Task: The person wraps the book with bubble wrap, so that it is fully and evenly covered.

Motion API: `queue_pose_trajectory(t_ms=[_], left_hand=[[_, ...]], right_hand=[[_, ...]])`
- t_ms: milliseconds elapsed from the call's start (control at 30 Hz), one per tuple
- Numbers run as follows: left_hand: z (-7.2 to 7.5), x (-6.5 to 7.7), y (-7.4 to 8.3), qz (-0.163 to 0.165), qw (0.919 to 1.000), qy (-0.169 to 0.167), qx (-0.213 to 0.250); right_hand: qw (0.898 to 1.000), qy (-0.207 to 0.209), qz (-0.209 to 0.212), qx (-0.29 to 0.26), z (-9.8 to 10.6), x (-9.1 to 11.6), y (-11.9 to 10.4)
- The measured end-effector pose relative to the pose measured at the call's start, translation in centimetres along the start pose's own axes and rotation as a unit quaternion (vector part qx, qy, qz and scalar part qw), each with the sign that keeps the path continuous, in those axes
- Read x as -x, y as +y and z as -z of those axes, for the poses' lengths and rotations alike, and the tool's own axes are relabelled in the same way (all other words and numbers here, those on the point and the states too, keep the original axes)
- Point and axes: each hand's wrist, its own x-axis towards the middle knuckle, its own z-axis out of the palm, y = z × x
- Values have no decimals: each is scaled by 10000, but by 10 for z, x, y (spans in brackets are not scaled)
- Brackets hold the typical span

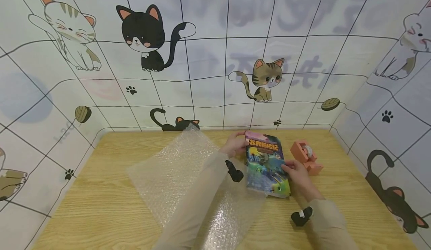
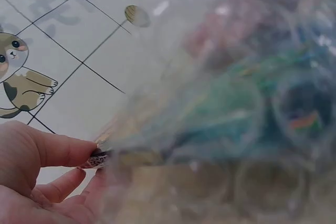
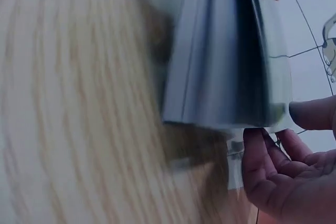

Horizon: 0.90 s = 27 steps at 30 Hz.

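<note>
A paperback book (image 1: pixel 266 167) with a colourful illustrated cover is held between both hands, over the right part of a bubble wrap sheet (image 1: pixel 178 167). My left hand (image 1: pixel 234 144) pinches its upper left edge, thumb over fingers in the left wrist view, where bubble wrap (image 2: pixel 273 182) blurs much of the book. With the thumb on the cover and fingers beneath, my right hand (image 1: pixel 297 173) pinches the book's right edge. The right wrist view shows the book's pages (image 3: pixel 215 56) slightly spread and the book raised at an angle over the wooden table.
Just right of the book stands a salmon-pink tape dispenser (image 1: pixel 306 154) with a roll of tape in it. The wooden table (image 1: pixel 94 205) ends at a cat-patterned cloth wall (image 1: pixel 208 66) at the back and sides. Bubble wrap lies under the left forearm.
</note>
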Motion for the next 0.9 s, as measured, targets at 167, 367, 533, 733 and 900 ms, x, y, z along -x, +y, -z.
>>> queue_pose_trajectory(t_ms=[167,367,533,733,900], left_hand=[[-1,3,6,-32,9999,-139,-39],[-5,9,19,-260,9988,-418,-56],[-7,18,33,-143,9990,-417,122],[-5,24,43,-61,9979,-551,328],[-6,30,51,-30,9971,-639,406]], right_hand=[[9969,-352,-339,-623,3,1,1],[9867,-797,-583,-1288,7,-2,3],[9775,-883,-557,-1831,12,0,-3],[9714,-762,-382,-2214,22,8,-18],[9637,-586,-284,-2591,34,15,-32]])
